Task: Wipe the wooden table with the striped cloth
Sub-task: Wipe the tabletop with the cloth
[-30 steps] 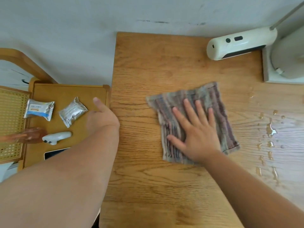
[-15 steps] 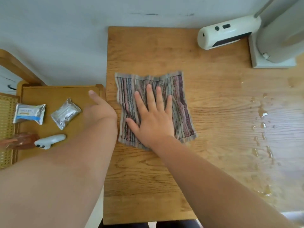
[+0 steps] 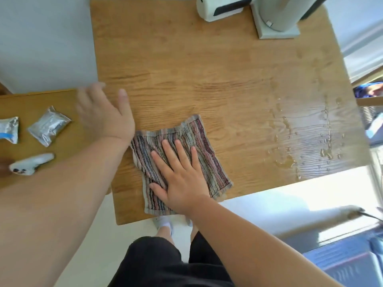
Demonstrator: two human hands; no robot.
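One right hand is pressing flat, fingers spread, on the striped cloth near the wooden table's front edge; water droplets, seemingly unwiped, are lying to its right.

The cloth, striped in muted pinks, greys and blues, lies spread flat and slightly skewed near the front edge of the desk. The desk is light grained wood, wet with droplets at its right side.
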